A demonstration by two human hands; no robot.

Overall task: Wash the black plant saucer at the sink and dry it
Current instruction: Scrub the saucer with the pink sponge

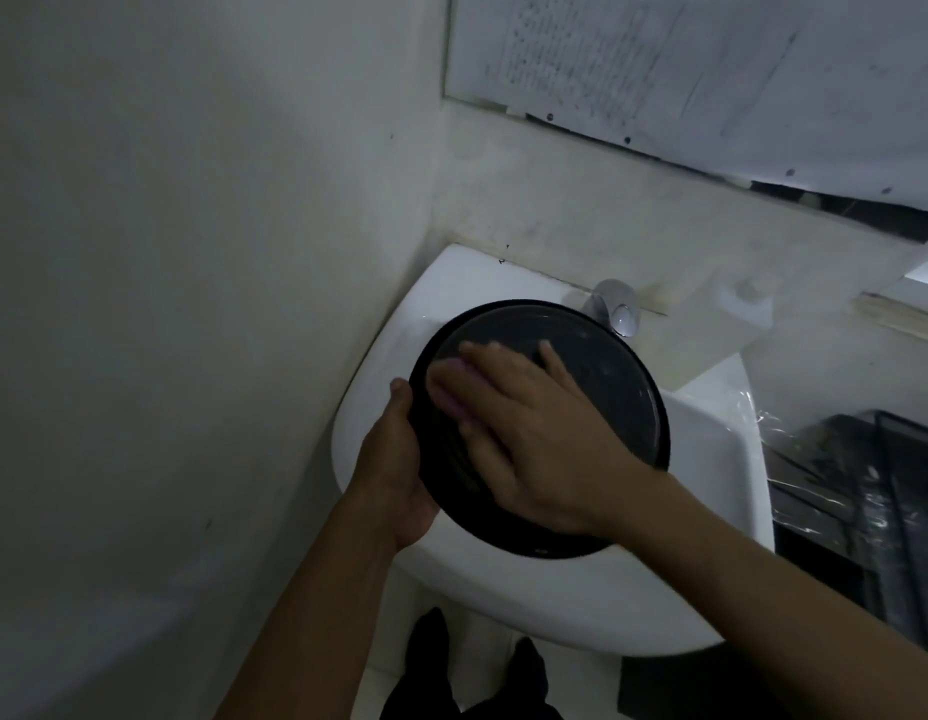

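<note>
The round black plant saucer (615,402) is held tilted over the white sink (701,459). My left hand (399,470) grips its left rim, thumb on the edge and fingers underneath. My right hand (524,433) lies inside the saucer with fingers spread, pressing a pink sponge (454,392) against the left part of its inner face. Only a strip of the sponge shows under my fingers, and the hand is motion-blurred.
A chrome tap (615,306) stands behind the saucer at the sink's back edge. A white wall (192,304) closes the left side. Black wire racks wrapped in plastic (862,491) stand to the right of the sink. A paper-covered mirror (711,59) hangs above.
</note>
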